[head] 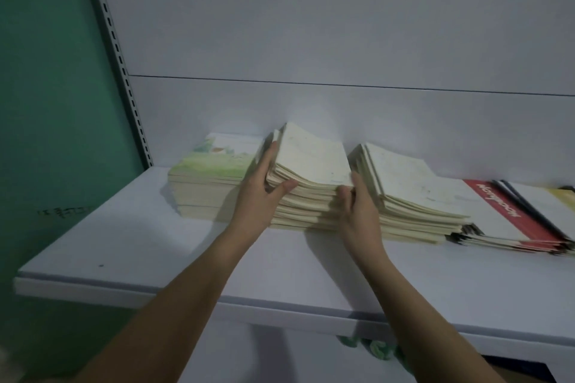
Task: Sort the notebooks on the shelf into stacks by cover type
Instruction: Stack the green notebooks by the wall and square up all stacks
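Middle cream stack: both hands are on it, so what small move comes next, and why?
Probably square it up: the left hand and right hand flank the middle cream stack, whose notebooks sit fanned and uneven.

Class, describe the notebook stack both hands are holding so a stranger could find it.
On the white shelf, four stacks run left to right. It is the second, plain cream stack, gripped by the left hand and right hand; its left neighbour has green illustrated covers.

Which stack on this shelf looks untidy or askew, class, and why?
The middle cream stack, gripped by the left hand and right hand, is fanned, its upper notebooks tilted and edges stepped. The right cream stack also leans, over the red-banded notebooks. The green-cover stack sits square.
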`<state>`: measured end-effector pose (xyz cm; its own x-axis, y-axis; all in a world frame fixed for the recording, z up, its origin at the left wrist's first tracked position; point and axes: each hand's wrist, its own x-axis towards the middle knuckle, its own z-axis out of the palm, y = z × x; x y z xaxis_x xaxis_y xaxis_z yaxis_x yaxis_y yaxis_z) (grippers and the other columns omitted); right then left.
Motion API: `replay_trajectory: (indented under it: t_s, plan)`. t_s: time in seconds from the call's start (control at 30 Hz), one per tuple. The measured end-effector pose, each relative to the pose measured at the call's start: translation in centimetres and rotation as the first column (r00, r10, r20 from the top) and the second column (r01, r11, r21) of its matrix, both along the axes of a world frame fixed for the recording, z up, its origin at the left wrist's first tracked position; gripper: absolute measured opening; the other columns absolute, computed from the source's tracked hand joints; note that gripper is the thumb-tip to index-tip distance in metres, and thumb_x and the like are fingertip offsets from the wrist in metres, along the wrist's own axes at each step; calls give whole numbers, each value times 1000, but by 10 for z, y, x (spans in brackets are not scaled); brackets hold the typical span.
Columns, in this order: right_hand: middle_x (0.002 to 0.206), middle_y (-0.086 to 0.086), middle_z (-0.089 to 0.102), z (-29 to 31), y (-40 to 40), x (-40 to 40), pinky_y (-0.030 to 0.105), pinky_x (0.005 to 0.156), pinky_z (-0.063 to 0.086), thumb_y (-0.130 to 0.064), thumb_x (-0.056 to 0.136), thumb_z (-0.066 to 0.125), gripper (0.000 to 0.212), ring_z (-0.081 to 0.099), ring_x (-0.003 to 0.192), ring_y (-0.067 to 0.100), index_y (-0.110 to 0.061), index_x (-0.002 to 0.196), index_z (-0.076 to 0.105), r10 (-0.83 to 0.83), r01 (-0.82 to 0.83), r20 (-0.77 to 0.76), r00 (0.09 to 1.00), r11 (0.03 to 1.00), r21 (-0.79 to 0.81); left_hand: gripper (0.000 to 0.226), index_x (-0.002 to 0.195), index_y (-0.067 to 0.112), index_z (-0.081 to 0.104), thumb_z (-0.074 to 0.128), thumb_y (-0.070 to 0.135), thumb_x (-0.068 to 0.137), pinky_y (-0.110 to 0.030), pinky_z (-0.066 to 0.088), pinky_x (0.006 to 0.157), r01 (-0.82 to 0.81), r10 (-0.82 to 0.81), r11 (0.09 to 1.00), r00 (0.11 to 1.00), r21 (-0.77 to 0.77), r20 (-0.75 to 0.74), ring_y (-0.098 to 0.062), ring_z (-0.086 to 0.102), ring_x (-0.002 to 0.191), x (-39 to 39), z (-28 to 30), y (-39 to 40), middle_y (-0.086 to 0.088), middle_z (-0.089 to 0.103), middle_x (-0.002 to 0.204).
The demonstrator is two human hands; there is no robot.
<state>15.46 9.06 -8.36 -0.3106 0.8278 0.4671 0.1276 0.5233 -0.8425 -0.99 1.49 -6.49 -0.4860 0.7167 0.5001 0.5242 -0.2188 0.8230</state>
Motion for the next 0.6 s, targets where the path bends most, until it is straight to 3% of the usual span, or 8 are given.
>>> replay_trajectory:
  t_s: [0.1, 0.23, 0.3, 0.4, 0.53, 0.6]
  plan:
    - [122, -11, 54, 2, 0, -4, -3, 78, 31, -23, 105, 37, 36, 47, 104, -5, -19, 140, 44, -63, 60, -64, 996, 997, -46, 84, 152, 34, 32, 78, 23, 82, -27, 48, 102, 16, -15, 999, 999, -46, 36, -2, 48, 130, -4, 1, 0, 15, 44, 150]
    - [135, -13, 54, -17, 1, -4, 19, 100, 41, -31, 103, 41, 44, 50, 119, 0, -25, 147, 37, 19, -32, -106, 994, 992, -121, 88, 154, 32, 25, 73, 41, 80, -37, 34, 116, 102, -99, 982, 995, -161, 29, -6, 35, 141, -13, 4, -7, 12, 33, 157]
    - [130, -16, 58, -20, 2, -3, 28, 100, 44, -37, 102, 42, 46, 53, 118, 0, -30, 147, 36, 46, -65, -117, 992, 984, -163, 96, 155, 34, 18, 70, 54, 77, -39, 33, 116, 116, -115, 973, 993, -202, 15, -7, 32, 143, -14, 7, -7, 14, 28, 159]
    - [125, -24, 54, -11, 4, -6, 10, 88, 37, -43, 102, 33, 45, 51, 113, -10, -30, 145, 38, 58, -87, -142, 988, 974, -210, 90, 155, 37, 16, 68, 51, 83, -29, 34, 113, 138, -136, 964, 990, -225, 22, -5, 35, 139, -17, 10, -3, 17, 32, 156]
    - [127, -21, 45, -4, 5, -9, 3, 83, 29, -39, 105, 26, 42, 42, 117, -2, -28, 145, 37, 4, -47, -178, 984, 970, -240, 67, 149, 32, 36, 66, 38, 90, -4, 44, 88, 123, -139, 959, 989, -256, -45, 1, 55, 118, -14, 10, 3, 27, 56, 127]
    - [123, -22, 47, -5, 9, -11, 0, 80, 30, -35, 106, 27, 40, 44, 114, -2, -26, 143, 41, 1, -36, -156, 988, 974, -226, 70, 150, 30, 32, 66, 40, 90, -7, 40, 97, 133, -152, 959, 987, -250, -59, 1, 49, 125, -15, 10, 6, 28, 53, 128]
